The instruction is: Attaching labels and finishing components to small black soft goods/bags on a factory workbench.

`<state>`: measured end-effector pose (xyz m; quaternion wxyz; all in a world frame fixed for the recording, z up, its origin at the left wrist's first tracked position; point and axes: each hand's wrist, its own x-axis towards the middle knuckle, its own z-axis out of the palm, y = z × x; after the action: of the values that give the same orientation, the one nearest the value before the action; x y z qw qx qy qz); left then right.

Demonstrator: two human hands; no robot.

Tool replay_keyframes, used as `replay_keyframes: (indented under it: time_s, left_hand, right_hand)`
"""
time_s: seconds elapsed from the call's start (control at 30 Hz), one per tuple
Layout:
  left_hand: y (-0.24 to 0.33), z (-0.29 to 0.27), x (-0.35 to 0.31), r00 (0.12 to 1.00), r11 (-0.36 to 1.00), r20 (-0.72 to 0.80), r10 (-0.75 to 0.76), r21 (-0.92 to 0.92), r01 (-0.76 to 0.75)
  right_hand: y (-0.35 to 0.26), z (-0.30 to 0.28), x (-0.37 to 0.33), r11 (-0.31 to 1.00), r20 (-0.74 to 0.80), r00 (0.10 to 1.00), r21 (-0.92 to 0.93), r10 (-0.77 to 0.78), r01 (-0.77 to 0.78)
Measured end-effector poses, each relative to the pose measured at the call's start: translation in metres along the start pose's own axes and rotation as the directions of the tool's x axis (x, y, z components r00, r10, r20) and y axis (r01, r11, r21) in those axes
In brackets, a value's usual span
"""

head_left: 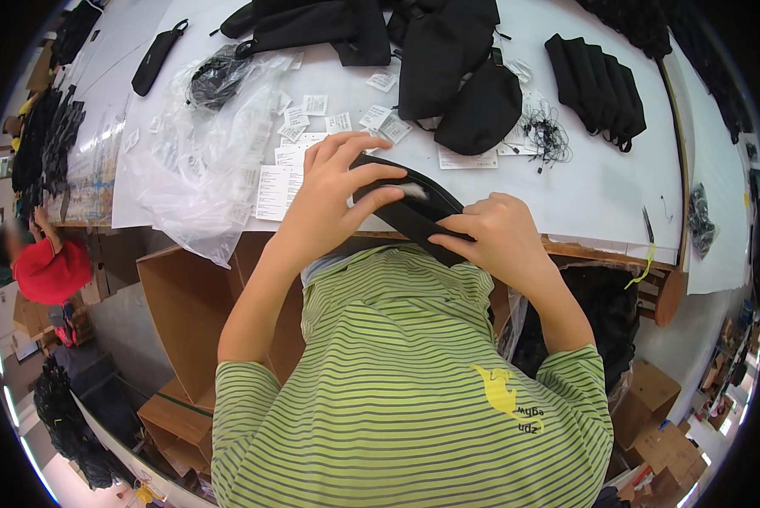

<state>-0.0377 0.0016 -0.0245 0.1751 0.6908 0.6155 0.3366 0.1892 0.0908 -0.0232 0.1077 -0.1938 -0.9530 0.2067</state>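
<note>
Between my hands, at the table's near edge, is a long black fabric pouch [441,206] with its mouth spread apart. Something whitish [413,190] shows inside it; what it is, I cannot make out. My left hand [331,188] grips the pouch's left end, thumb and fingers bent around its rim. My right hand [500,234] pinches the right end between thumb and fingers. Just beyond lie white printed tags [337,124] and a printed sheet [273,191]. Several more black pouches [480,102] are heaped further back.
A crumpled clear plastic bag [189,182] hangs over the table's front edge on the left. Black cords [546,135] lie tangled right of centre, near a row of black pouches [596,89]. Snips [648,224] lie at right. Cardboard boxes [185,317] stand below. A person in red [54,269] works at left.
</note>
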Motion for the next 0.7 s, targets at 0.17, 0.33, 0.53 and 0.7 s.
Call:
replay_keyframes:
  time_s: [0.17,0.33,0.53,0.7]
  left_hand:
    - [-0.014,0.007,-0.012,0.947,0.986,-0.280,-0.159,-0.094,0.138]
    - [-0.028,0.053,-0.048,0.862,-0.049,0.061,-0.503,-0.998,0.042]
    - [0.013,0.056,-0.024,0.636,-0.145,0.136,-0.760,-0.989,0.038]
    - [0.020,0.048,-0.020,0.616,-0.045,0.054,-0.786,-0.999,0.030]
  right_hand:
    - [-0.004,-0.002,0.004,0.999,-0.078,0.996,-0.044,-0.034,0.030]
    - [-0.015,0.005,0.011,0.974,-0.314,0.947,0.228,0.066,0.008]
    - [-0.035,0.022,0.018,0.660,-0.333,0.765,0.735,0.551,-0.156]
    - [-0.035,0.044,0.012,0.328,-0.092,0.798,0.935,0.596,-0.138]
